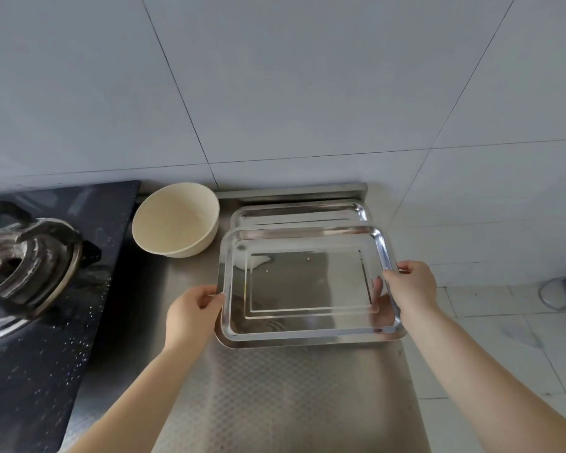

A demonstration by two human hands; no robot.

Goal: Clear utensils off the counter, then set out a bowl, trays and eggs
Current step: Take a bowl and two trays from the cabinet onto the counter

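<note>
While held, front tray [307,326] sits between left hand [190,313], right hand [412,286].

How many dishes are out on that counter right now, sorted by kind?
Steel trays: 2, the near tray gripped at its sides by the left hand and right hand, and the far tray by the wall.
Cream bowls: 1, the bowl beside the stove.
Eggs: 0 in view.
Total: 3
</note>
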